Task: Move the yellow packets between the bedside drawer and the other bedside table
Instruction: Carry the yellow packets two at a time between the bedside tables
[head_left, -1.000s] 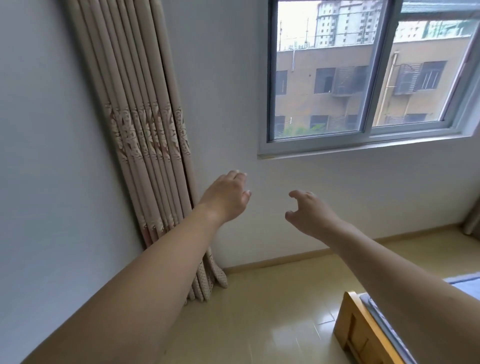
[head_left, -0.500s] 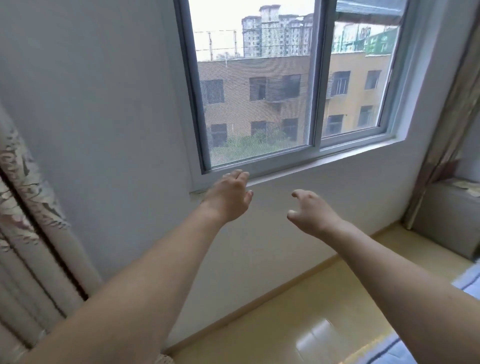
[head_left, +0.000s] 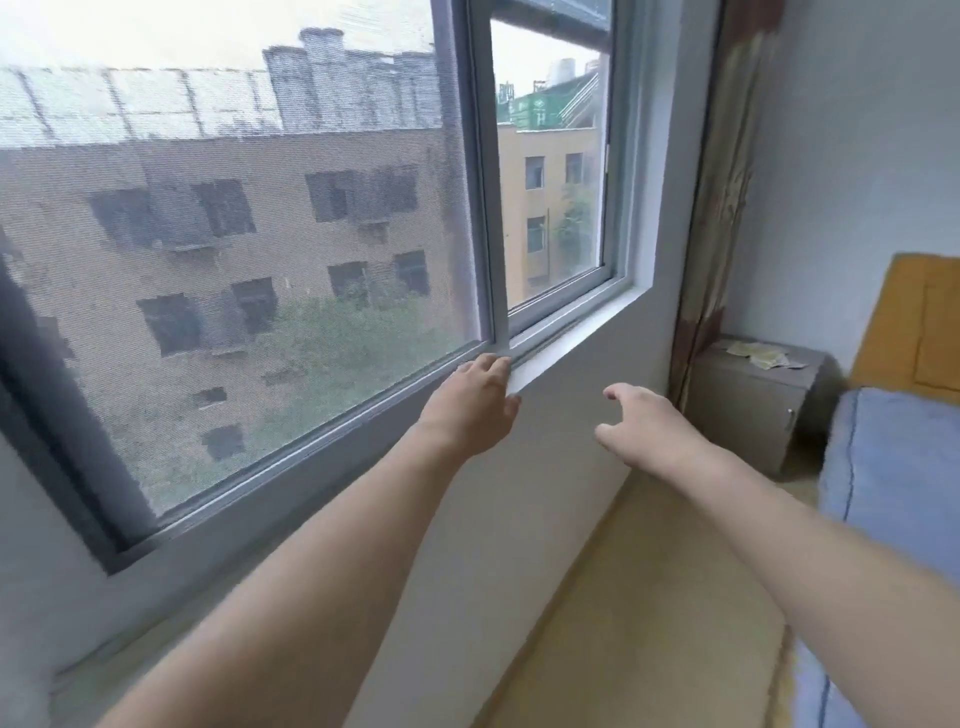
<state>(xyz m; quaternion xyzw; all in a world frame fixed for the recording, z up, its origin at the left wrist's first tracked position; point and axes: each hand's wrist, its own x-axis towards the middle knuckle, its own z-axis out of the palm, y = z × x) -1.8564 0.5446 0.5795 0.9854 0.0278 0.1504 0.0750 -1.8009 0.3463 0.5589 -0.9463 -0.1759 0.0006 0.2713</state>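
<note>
Both our hands, left hand (head_left: 475, 402) and right hand (head_left: 641, 423), reach out loosely open and empty; yellow packets (head_left: 761, 355) lie atop the distant bedside table (head_left: 748, 410), and a hasty grab might scatter them.

— What is seen of the yellow packets (head_left: 763, 354)?
— A few flat, pale yellow packets are seen lying on top of the bedside table (head_left: 748, 410), spread loosely and partly overlapped toward its back edge.
— And the table itself?
— A grey cabinet is shown, set in the room's corner; its front is closed, with a small handle at its right edge. No drawer can be made out.
</note>
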